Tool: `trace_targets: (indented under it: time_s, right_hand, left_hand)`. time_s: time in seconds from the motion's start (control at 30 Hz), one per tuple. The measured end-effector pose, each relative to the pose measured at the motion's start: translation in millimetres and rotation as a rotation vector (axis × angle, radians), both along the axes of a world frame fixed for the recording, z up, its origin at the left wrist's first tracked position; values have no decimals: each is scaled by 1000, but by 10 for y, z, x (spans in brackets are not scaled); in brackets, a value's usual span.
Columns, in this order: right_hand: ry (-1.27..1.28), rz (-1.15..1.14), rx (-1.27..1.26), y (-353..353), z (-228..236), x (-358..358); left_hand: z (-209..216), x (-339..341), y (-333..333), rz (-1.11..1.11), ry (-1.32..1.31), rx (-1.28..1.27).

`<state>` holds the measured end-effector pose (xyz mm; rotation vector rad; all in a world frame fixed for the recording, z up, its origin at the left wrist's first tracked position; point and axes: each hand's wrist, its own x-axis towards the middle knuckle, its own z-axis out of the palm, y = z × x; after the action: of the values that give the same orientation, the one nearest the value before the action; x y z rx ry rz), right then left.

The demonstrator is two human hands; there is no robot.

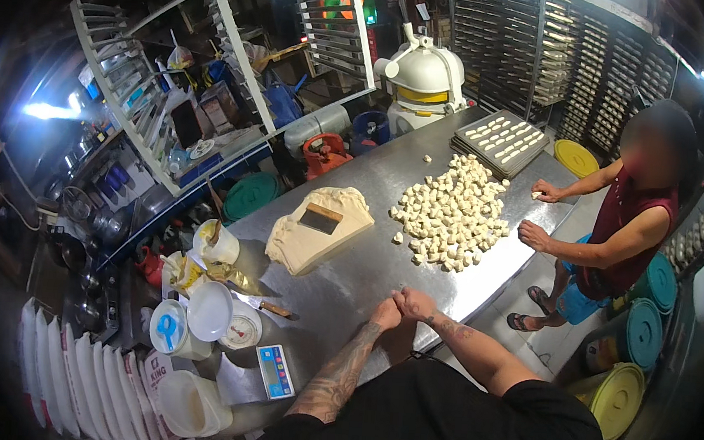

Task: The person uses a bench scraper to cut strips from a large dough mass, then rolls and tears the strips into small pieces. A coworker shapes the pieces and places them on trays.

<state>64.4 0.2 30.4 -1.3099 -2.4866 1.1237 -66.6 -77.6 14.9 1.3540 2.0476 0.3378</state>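
My left hand [387, 313] and my right hand [414, 303] meet at the near edge of the steel table [346, 290]. Both have their fingers curled closed; anything between them is too small or hidden to make out. Ahead and to the left lies a thick slab of pale dough [325, 247], with a wood-handled dough scraper [320, 218] flat on top. A heap of small cut dough pieces [451, 215] spreads ahead and to the right, apart from my hands.
At right a co-worker in a dark red top [629, 213] has both hands by the table edge. Stacked trays [503, 141] bear rows of dough pieces. A digital scale [275, 371], dial scale [241, 331], knife [279, 308] and white tubs [193, 406] stand left. Lidded bins [615, 402] line the right.
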Motion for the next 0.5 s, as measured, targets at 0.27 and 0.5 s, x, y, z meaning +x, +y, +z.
trace_targets:
  time_s: [0.27, 0.5]
  right_hand:
    - [182, 383, -31, 95, 612, 276]
    - [-93, 127, 816, 1050, 1155, 144]
  left_hand:
    - [-138, -345, 265, 105, -235, 76]
    - [-33, -162, 286, 126, -189, 171]
